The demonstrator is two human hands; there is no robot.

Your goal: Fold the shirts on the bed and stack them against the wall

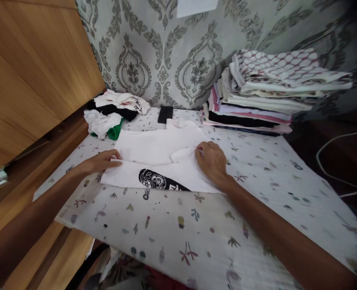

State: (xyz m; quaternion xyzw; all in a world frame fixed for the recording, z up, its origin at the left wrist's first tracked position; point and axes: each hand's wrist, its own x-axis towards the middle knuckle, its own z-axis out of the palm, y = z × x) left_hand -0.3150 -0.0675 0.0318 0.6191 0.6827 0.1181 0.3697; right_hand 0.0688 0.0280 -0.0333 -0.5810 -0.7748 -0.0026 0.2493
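Observation:
A white T-shirt with a black printed graphic lies on the patterned cloth, its near side folded over so that part of the print faces up. My left hand pinches the folded layer at the shirt's left edge. At the shoulder end, my right hand has its fingers closed on the fabric beside a sleeve. The other sleeve points away toward the wall.
A tall stack of folded clothes stands at the back right. Crumpled clothes lie at the back left near a wooden panel. A dark flat object rests by the patterned wall. A white cable hangs at right.

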